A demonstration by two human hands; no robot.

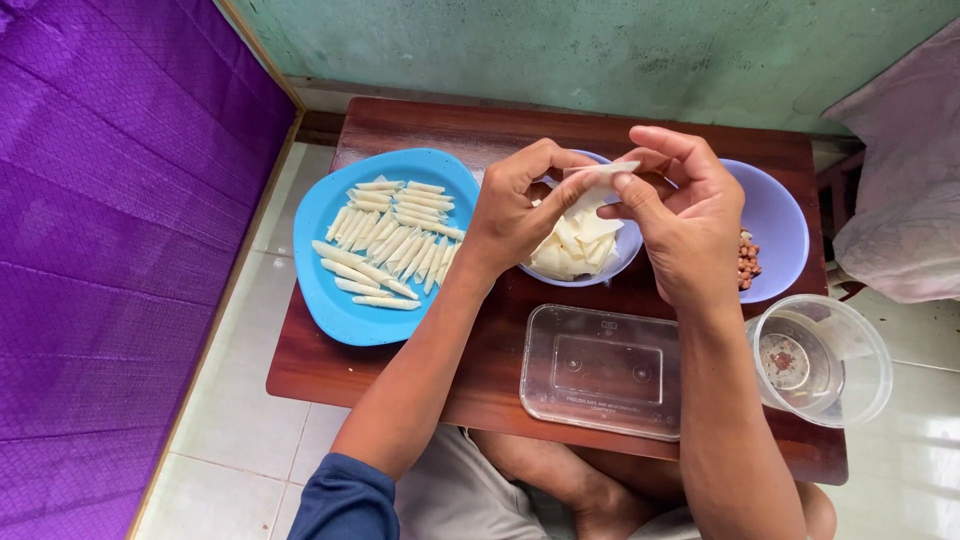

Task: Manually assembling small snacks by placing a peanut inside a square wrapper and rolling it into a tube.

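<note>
While our left hand (515,205) and right hand (680,215) pinch a pale dough wrapper (600,185), rolled pieces (390,240) fill the blue plate (340,310) at centre left.

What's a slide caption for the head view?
Both hands, left hand and right hand, pinch a pastry wrapper above the wrapper bowl, beside a blue plate of rolls.

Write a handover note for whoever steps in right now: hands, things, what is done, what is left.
Left hand and right hand: both pinch one white wrapper between fingertips, above the middle bowl.
Middle bowl: holds a stack of flat wrappers.
Blue plate, on the left: many finished rolls lie in rows.
Purple bowl, on the right: peanuts inside, partly hidden by the right hand.
Near edge of the table: clear lid and clear round tub.
Done: the rolls on the plate.
Left: the wrapper in hand, and the stack in the bowl.
</note>
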